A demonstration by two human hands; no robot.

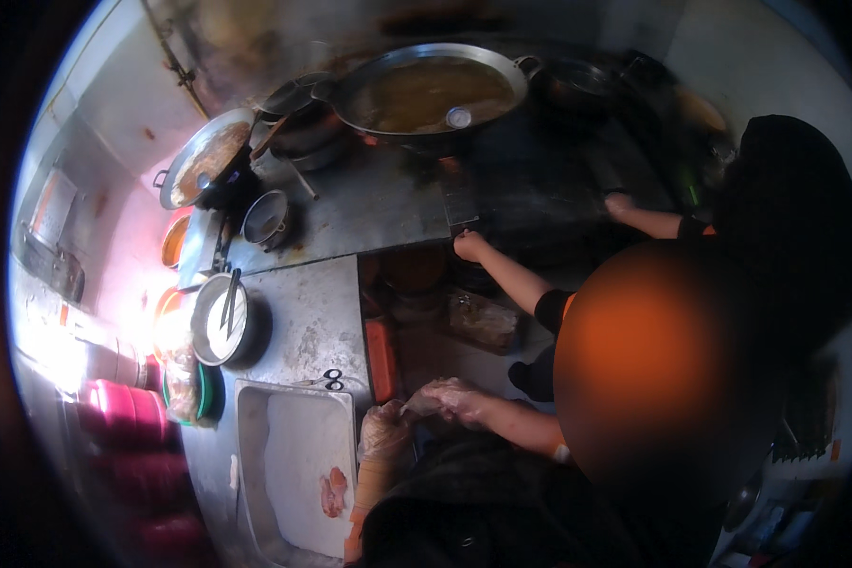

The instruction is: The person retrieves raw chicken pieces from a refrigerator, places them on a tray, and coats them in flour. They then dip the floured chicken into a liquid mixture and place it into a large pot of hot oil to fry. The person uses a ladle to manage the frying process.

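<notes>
My left hand and my right hand meet just past the right rim of a metal tray. Thin clear plastic gloves cover both. A loose flap of clear plastic spans the gap between them, with the left fingers closed at its end. My right fingers are curled, and what they hold, if anything, is hidden. Inside the tray, near its right side, lie pieces of raw meat. Scissors with black handles rest on the counter behind the tray.
A co-worker reaches over the stove from the right. A wide wok of oil stands at the back, another pan to its left. On the left counter sits a bowl with black tongs. Pink containers line the left side.
</notes>
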